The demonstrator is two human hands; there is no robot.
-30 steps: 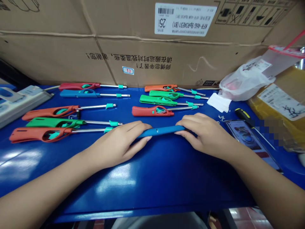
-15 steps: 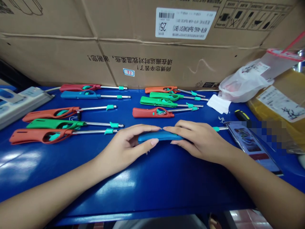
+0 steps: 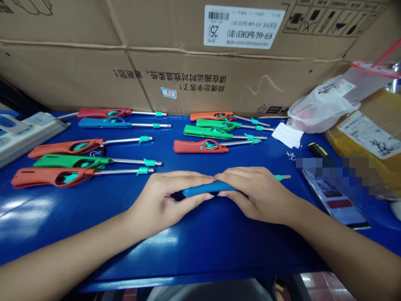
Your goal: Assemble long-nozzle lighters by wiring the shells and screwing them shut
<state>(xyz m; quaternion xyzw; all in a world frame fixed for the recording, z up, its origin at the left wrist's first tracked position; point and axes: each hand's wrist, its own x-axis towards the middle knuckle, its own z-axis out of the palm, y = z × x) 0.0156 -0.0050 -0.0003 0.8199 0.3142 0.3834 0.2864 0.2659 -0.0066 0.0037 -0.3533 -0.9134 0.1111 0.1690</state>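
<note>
Between my two hands is a blue long-nosed gas lighter (image 3: 200, 189), lying crosswise. My left hand (image 3: 171, 194) pinches its handle end between thumb and fingers. My right hand (image 3: 255, 192) grips the handle farther along, covering the trigger part. Past the right hand, the lighter's metal tip with a teal piece (image 3: 278, 177) pokes out. Behind my hands lie other lighters: a red one (image 3: 200, 146) and a green one (image 3: 206, 132) stand nearest on the right. To the left are an orange lighter (image 3: 53, 177) and a green lighter (image 3: 72, 161).
A large cardboard box (image 3: 94, 67) walls off the back of the blue table (image 3: 175, 255). At left is a white power strip (image 3: 28, 133). On the right are a phone (image 3: 341, 205), a black-yellow tool (image 3: 317, 149), folded white paper (image 3: 287, 135) and a plastic bag (image 3: 322, 106).
Both hands and the blue lighter have shifted slightly toward me. My right fingers have slid a little left over the handle, covering more of it. The lighters on the table stay put.
</note>
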